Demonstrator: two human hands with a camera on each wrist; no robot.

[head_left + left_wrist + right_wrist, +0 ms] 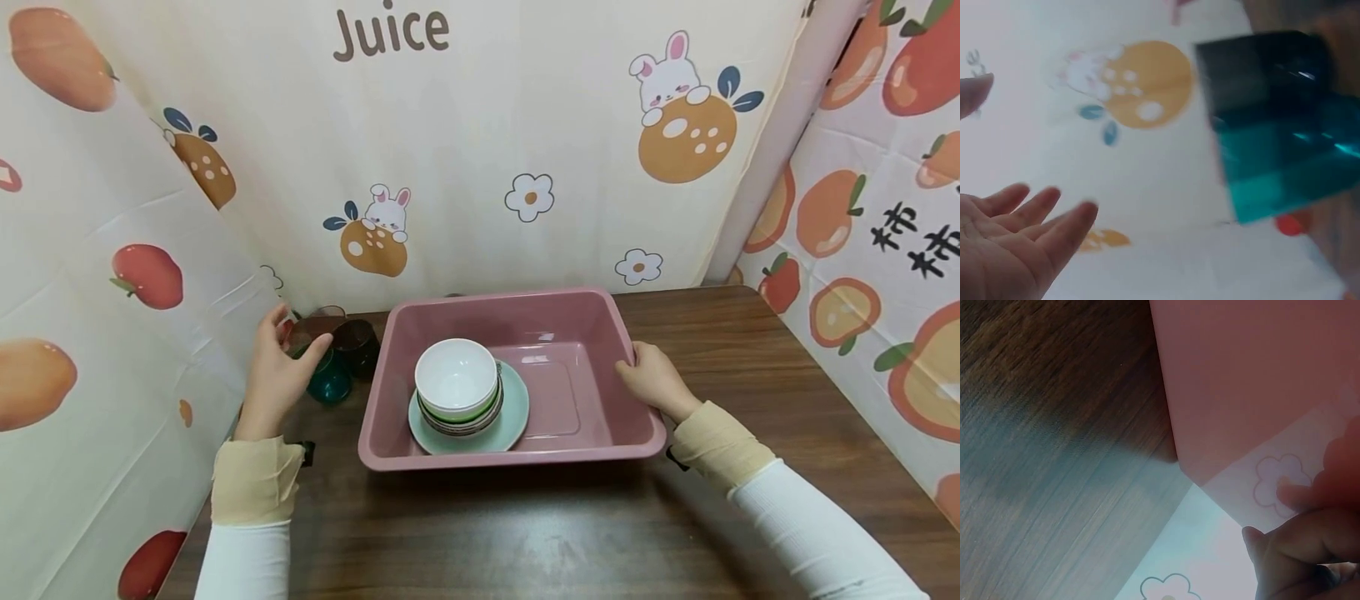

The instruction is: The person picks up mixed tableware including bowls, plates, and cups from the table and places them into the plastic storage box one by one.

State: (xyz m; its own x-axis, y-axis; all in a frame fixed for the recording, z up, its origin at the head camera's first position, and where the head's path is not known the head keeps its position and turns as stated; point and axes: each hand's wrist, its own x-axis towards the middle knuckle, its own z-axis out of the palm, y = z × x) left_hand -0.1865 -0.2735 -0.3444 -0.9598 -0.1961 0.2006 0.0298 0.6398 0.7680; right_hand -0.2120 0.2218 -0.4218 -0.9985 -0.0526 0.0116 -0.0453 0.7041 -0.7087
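A pink plastic basin (558,387) stands on the table. My right hand (658,379) grips its right rim, thumb over the edge; the right wrist view shows the fingers (1310,534) against the basin's glossy outer wall (1254,381). Inside, at the left, a white bowl (456,377) tops a stack of bowls on a pale mint plate (516,412). Left of the basin, my left hand (273,371) is raised beside the cups, its fingers spread and nothing in them. Nearest to it are a teal cup (330,382), a dark brown cup (358,346) and a clear pinkish cup (326,315).
Dark wooden table (487,533) extends in front of the basin and to its right. A fruit-printed curtain (465,242) hangs close behind the basin, and similar cloths border the table at left (112,333) and right (862,275).
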